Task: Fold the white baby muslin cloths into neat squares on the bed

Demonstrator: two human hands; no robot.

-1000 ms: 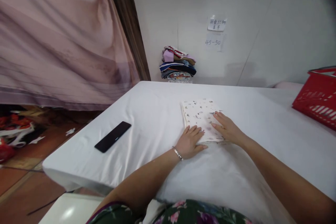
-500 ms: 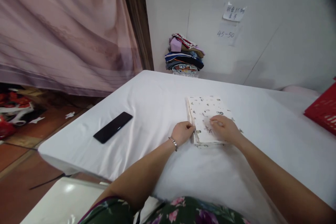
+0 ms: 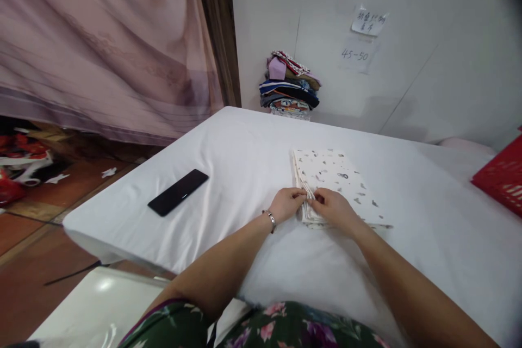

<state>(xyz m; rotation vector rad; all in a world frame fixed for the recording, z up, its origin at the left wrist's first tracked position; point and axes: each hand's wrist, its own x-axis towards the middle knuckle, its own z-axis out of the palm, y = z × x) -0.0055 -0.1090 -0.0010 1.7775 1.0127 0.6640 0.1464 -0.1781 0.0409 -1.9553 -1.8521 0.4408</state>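
A folded cream cloth (image 3: 332, 176) with a small dark print lies in layers on the white-covered table (image 3: 248, 147). My left hand (image 3: 287, 204), a bracelet at its wrist, pinches the near left corner of the cloth. Close beside it, my right hand (image 3: 332, 206) has its fingers closed on the same corner, where the edges of several layers are lifted and bunched. The fingertips of both hands nearly meet, and part of the corner is hidden under them.
A black phone-like slab (image 3: 178, 192) lies on the table to the left. Stacked folded clothes (image 3: 289, 87) stand by the wall behind the far edge. At the right edge is a red basket (image 3: 499, 174); a pale stool-like surface (image 3: 98, 304) is at lower left.
My right hand has moved left and nearer from the top of the cloth to its near left corner, beside my left hand. The layer edges there are now raised, and the cloth spreads further right.
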